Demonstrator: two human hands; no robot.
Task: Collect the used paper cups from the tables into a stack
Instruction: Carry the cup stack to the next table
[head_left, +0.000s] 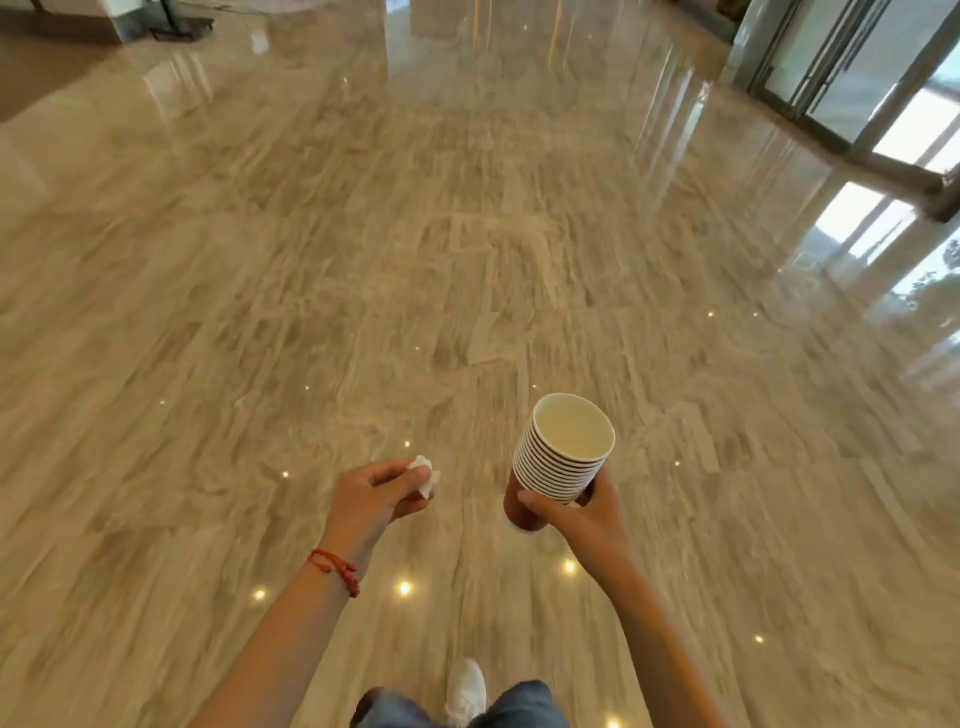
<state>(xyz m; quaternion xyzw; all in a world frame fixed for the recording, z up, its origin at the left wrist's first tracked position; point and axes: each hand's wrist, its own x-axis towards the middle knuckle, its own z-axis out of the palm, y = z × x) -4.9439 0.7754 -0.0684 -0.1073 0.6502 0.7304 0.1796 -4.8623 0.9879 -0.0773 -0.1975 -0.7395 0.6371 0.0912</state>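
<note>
- A polished marble floor (363, 270) fills our view, mirroring ceiling lights and the glass doors (852, 88) at the far right; we see no table anywhere.
- Our jeans (519, 706) and one white shoe (466, 688) show at the bottom edge, mid-stride by our reading, since the floor looks smeared with blur.
- Our right hand (587, 514) carries the stack of paper cups (563, 457), many nested rims under a white, empty-looking top cup. The fingers are wrapped round the red bottom cup, thumb across its near side, and the stack leans away from us to the left.
- Our left hand (374, 493), a red cord bracelet (337, 569) on its wrist, has its fingers curled in, pinching a crumpled white tissue (425, 474) at the fingertips.
- What we judge could go wrong: the grip sits low on a tall, tilted stack, so a jolt in walking could tip the upper cups out or spill dregs onto a floor that already looks slick.
- The tissue, held only at the tips, could drop unnoticed, and it ties up the hand we would need for the next cup.
</note>
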